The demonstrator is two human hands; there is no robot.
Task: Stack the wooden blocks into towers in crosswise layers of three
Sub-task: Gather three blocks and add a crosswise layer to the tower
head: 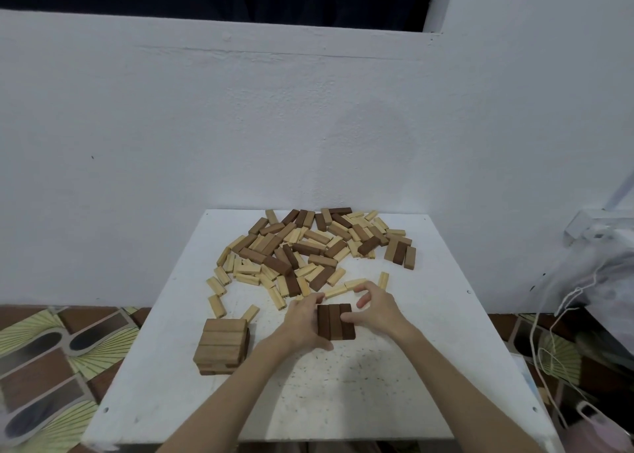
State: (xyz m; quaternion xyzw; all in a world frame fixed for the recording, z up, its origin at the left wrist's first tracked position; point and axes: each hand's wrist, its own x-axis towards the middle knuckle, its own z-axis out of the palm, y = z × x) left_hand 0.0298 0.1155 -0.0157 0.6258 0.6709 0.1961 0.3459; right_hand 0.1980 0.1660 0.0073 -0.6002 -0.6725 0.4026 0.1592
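A white table (pixel 394 401) carries everything. Across its far half sprawls a loose heap of blocks (pixel 308 250), pale and dark mixed. Near the left edge stands a finished tower (pixel 221 346) of mid-brown blocks in crossed layers. Near the middle of the table lies a row of three dark blocks (pixel 335 321), side by side. The left hand (pixel 303 322) grips the row's left side, fingers and thumb curled round it; the right hand (pixel 375 310) presses its thumb on the right block, fingers loosely curled above. To do this step well, I would squeeze the three flush, ends level, so the next crosswise layer sits flat.
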